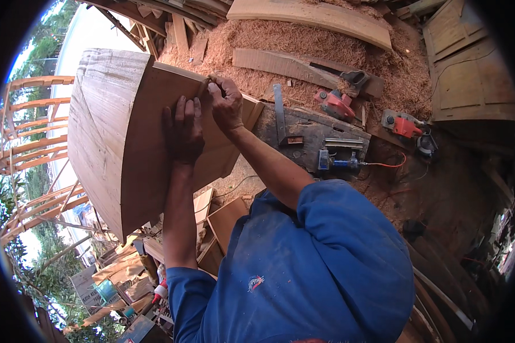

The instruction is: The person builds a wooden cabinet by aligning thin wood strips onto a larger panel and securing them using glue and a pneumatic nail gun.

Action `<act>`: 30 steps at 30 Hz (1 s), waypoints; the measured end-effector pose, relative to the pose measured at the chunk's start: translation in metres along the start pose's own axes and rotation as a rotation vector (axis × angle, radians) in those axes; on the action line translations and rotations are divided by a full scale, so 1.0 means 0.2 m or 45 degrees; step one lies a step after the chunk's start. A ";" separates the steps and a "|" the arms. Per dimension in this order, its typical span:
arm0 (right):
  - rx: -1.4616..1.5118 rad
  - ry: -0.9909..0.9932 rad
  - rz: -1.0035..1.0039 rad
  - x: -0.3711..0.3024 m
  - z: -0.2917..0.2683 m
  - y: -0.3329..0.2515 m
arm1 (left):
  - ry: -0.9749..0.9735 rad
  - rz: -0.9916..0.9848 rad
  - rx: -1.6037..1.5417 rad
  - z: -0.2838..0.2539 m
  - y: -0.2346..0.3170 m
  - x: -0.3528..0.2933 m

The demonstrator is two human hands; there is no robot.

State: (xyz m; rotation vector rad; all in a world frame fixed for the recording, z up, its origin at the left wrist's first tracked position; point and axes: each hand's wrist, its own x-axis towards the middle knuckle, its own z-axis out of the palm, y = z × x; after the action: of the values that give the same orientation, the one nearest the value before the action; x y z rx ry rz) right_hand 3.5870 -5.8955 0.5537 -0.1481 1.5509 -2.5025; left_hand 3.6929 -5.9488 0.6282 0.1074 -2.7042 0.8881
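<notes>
A large wooden piece with a pale, curved top board [100, 126] stands in front of me, left of the middle. Its flat brown side panel [146, 148] faces me. My left hand [183, 131] lies against this panel with its fingers stretched out, partly in shadow. At the panel's far right edge is my right hand [226, 106], its thumb and fingers pinched together. Whatever may be between those fingertips is too small and dark to name. Just right of this hand, a metal try square [279, 114] rests on a dark workbench [309, 128].
A blue nail gun [340, 162] with an orange hose lies on the bench, near a red power planer [336, 104]. Another red power tool [402, 124] sits farther right. Wood shavings [269, 40] surround a curved plank [309, 20] at the back. Offcuts [126, 268] crowd the lower left.
</notes>
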 end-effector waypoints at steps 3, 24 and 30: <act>-0.070 -0.061 -0.144 0.01 -0.02 0.02 | 0.011 0.007 0.011 0.00 0.00 -0.01; 0.471 -0.540 0.399 0.21 -0.11 0.09 | -0.079 0.013 0.101 0.00 0.00 0.01; -0.688 -0.470 -0.068 0.08 -0.77 0.30 | -0.161 0.015 0.149 0.00 0.02 0.00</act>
State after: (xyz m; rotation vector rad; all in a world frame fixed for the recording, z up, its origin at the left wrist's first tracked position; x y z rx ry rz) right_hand 3.5502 -5.7897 0.4309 -0.6884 2.0134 -1.8786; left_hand 3.6919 -5.9456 0.6261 0.1783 -2.7694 1.0770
